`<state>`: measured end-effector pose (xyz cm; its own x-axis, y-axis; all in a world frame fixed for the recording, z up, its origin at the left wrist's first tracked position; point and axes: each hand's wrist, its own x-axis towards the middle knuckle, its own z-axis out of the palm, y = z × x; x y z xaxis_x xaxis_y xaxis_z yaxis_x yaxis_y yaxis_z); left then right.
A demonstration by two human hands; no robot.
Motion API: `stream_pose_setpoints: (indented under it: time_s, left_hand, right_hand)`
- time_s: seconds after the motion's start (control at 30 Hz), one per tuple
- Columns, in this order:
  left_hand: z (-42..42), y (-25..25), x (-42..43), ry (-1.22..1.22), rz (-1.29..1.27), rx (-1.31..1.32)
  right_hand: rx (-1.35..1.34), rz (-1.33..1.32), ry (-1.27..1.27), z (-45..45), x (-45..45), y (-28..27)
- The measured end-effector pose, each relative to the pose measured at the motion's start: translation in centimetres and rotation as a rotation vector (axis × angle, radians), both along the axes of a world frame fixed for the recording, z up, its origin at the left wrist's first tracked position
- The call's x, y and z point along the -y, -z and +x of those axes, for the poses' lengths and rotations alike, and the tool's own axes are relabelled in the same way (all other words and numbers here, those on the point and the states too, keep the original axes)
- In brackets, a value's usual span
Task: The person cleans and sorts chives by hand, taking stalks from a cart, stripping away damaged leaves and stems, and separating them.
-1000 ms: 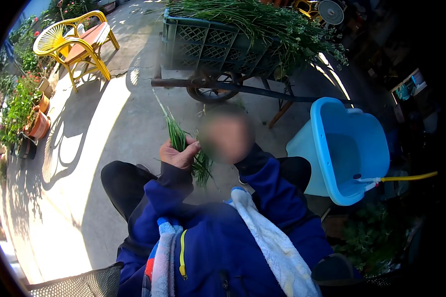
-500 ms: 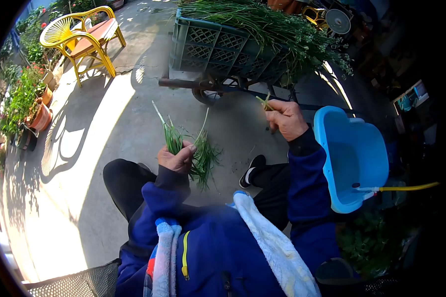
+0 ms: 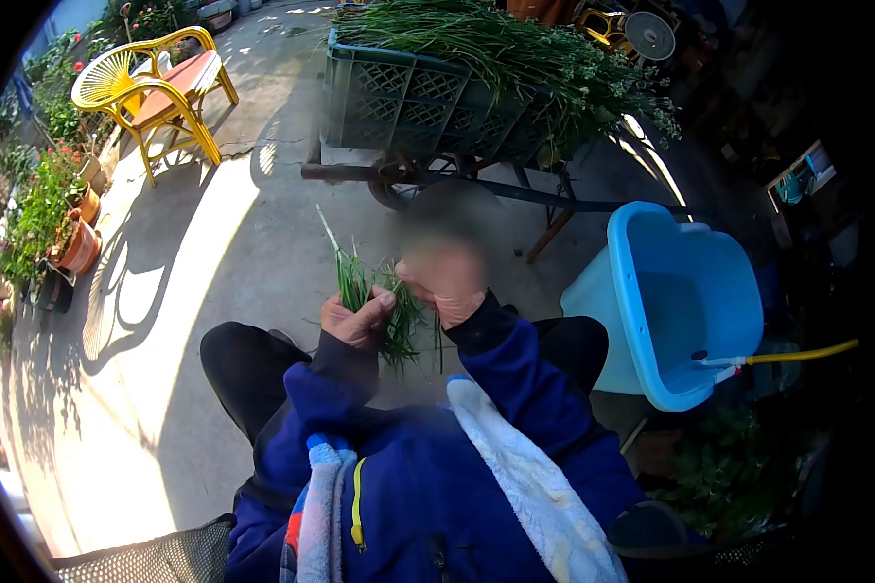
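Observation:
My left hand (image 3: 358, 319) is closed around a small bunch of chives (image 3: 352, 274), long thin green leaves with one pale stalk end pointing up and away. Close beside it on the right is my right hand (image 3: 449, 284), its fingers curled in toward the bunch. A blurred patch covers part of that hand, so whatever is between its fingers is hidden. More green leaves (image 3: 401, 335) show below and between the two hands, above the concrete floor.
Ahead, a dark green crate (image 3: 399, 92) heaped with long greens (image 3: 496, 44) rests on a wheeled cart (image 3: 345, 173). A blue tub (image 3: 608, 321) with a yellow hose (image 3: 802, 351) stands at right. A yellow chair (image 3: 180, 97) and potted plants (image 3: 78, 248) are at left.
My right hand has moved left and slightly down, from beside the tub to next to the bunch. My left hand keeps hold of the chives and has shifted slightly right and down.

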<state>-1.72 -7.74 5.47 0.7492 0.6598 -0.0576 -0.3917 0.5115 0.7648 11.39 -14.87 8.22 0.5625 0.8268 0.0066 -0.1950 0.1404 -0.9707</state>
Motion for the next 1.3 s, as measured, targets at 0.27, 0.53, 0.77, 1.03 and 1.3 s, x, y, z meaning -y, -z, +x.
stream_pose_setpoints:
  time_s: [0.27,0.53,0.77,1.03,1.3]
  left_hand:
    - [-1.3,-0.8,-0.5,-0.03,0.049,-0.081]
    - [0.2,-1.2,0.6,-0.045,0.101,0.006]
    - [-0.5,-1.3,0.9,-0.085,0.283,-0.109]
    - [-0.5,-1.3,1.0,-0.139,0.274,-0.114]
    - [-0.2,-1.1,1.4,-0.12,0.34,-0.048]
  right_hand:
    - [0.321,0.201,0.607,9.8,2.7,-3.7]
    - [0.051,-0.079,0.079,-2.2,2.4,-4.6]
    - [0.294,0.051,0.048,1.1,1.2,0.7]
    - [-0.216,0.023,0.212,2.1,2.3,-2.3]
    - [1.421,0.302,0.112,2.7,1.8,1.1]
